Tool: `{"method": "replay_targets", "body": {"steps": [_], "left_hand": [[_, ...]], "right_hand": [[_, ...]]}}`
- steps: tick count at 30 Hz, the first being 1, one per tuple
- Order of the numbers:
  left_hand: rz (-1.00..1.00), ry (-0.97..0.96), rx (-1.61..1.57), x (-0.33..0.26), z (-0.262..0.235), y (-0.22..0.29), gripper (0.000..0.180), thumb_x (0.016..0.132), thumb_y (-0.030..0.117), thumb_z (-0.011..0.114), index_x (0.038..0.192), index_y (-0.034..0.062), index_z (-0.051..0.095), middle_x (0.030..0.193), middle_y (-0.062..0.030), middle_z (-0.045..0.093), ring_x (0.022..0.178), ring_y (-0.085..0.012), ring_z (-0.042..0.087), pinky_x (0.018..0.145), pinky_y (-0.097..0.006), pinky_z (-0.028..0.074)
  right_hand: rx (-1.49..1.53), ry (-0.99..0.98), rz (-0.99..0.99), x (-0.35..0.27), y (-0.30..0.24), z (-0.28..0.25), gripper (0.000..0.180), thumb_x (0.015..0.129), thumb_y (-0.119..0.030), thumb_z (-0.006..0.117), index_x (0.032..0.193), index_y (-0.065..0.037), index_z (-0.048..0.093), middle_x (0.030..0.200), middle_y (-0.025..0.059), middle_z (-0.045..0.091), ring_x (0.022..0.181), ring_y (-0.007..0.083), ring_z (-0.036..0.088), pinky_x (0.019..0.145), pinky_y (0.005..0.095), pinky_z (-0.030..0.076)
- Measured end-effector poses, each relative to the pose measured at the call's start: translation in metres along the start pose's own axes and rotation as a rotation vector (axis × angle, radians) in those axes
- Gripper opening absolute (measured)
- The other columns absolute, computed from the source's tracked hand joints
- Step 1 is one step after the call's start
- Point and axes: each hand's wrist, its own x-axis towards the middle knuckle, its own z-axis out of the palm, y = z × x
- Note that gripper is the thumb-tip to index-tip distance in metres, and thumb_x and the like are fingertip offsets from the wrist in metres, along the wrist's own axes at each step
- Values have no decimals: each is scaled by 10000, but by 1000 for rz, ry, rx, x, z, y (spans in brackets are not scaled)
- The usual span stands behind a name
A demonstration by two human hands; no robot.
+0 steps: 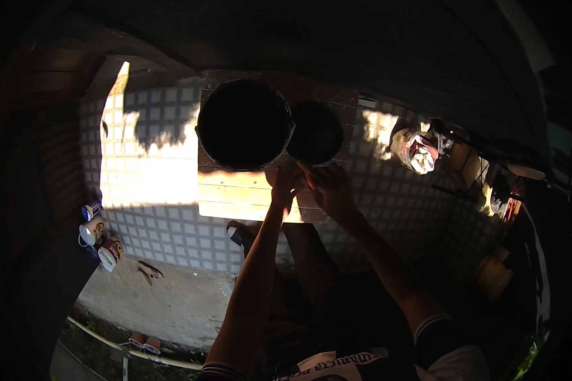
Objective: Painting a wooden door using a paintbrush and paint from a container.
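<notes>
A large dark round bucket (243, 125) with a wire handle stands on a slatted wooden table (232, 195). Against its right side sits a smaller dark round vessel (316, 132); shadow hides what either holds. Just in front of both, over the table's near part, my hands are close together. My left hand (286, 184) has its fingers curled inward. My right hand (328, 186) is bent beside it, index finger reaching toward the smaller vessel's near rim. Both look closed, but deep shade hides whatever is between the fingers.
Left on the tiled floor (165, 232) stand several paint tubs (110, 253), with a pair of pliers-like tools (150, 272) on the concrete nearby. A bag of crumpled material (418, 151) lies to the right. Two small pots (144, 343) sit by a pale pipe (171, 362).
</notes>
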Motion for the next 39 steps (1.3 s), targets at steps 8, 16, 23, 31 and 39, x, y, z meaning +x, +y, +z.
{"method": "replay_targets", "body": {"steps": [8, 16, 23, 31, 39], "left_hand": [[27, -65, 49, 4, 6, 2, 649, 1021, 569, 230, 1462, 123, 397, 1363, -49, 556, 1122, -164, 560, 863, -303, 390], [-10, -23, 80, -4, 14, 4, 657, 1008, 596, 206, 1493, 177, 352, 1444, -48, 485, 1261, -202, 492, 1039, -415, 332], [-1, -99, 28, -8, 7, 3, 712, 976, 664, 226, 1489, 190, 363, 1453, -43, 476, 1309, -195, 447, 1040, -420, 314], [45, -114, -42, -4, 4, -7, 710, 984, 650, 218, 1506, 180, 327, 1483, -65, 433, 1345, -232, 411, 1088, -451, 275], [11, -116, -93, -12, 12, -13, 689, 1001, 612, 212, 1505, 156, 326, 1502, -67, 410, 1365, -261, 395, 1124, -471, 241]], "right_hand": [[155, 381, 607, 54, 90, -13, 245, 821, -239, 746, 950, -34, 705, 868, 147, 693, 816, 281, 663, 726, 378, 521], [-167, 39, -219, 36, 29, 5, 256, 857, -189, 688, 1086, -76, 668, 1110, 85, 657, 925, 261, 600, 795, 371, 501], [270, 164, 343, 30, 35, -7, 235, 820, -195, 733, 1019, -75, 696, 951, 98, 672, 907, 271, 632, 806, 382, 500], [-59, 253, 56, 58, 27, -10, 366, 818, -203, 736, 1160, -97, 658, 984, 83, 668, 904, 305, 601, 775, 384, 495], [245, 205, 346, 19, 24, -18, 274, 854, -240, 725, 1073, -80, 695, 962, 100, 693, 859, 258, 620, 820, 346, 473]]}}
